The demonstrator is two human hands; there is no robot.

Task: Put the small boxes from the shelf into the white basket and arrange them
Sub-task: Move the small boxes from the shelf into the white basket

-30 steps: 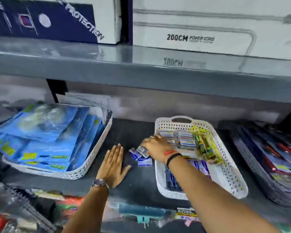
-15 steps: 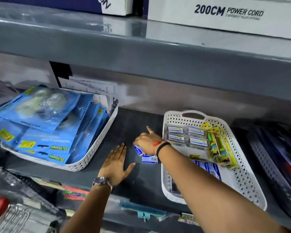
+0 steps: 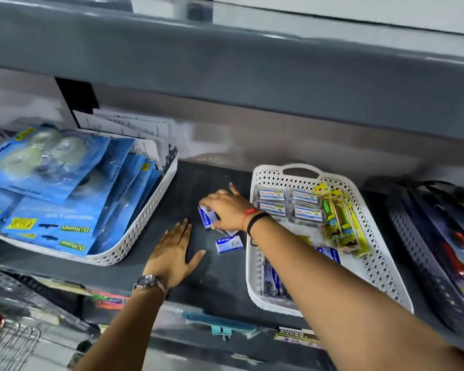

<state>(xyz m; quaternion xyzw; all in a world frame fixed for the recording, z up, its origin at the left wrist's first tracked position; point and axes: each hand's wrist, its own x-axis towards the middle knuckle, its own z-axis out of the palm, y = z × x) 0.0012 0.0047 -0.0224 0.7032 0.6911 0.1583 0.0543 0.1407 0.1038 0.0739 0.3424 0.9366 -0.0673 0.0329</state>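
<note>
Since the earlier frame, the view has been tipped downward, so that the upper shelf's cartons are nearly lost from sight, while the right hand (image 3: 227, 207) has been curled more tightly over a small blue-and-white box (image 3: 207, 216) on the dark shelf (image 3: 212, 279). The white basket (image 3: 386, 274) is set just to the right of that hand, its floor partly filled: four clear labelled packs are lined up at the far end, yellow-and-green packets are laid along the right wall, and blue-printed boxes are seen nearer the front. The right forearm is stretched across the basket's left wall, presumably so that the reach to the loose boxes is kept short. The left hand (image 3: 173, 253) is laid flat on the shelf with fingers spread wide and nothing held, probably as a brace. The gripped box is pinched between thumb and fingers, lifted on edge. A second small box (image 3: 229, 244) is left lying flat on the shelf, just outside the basket's left wall; its face is white with blue lettering too small to be read.
</note>
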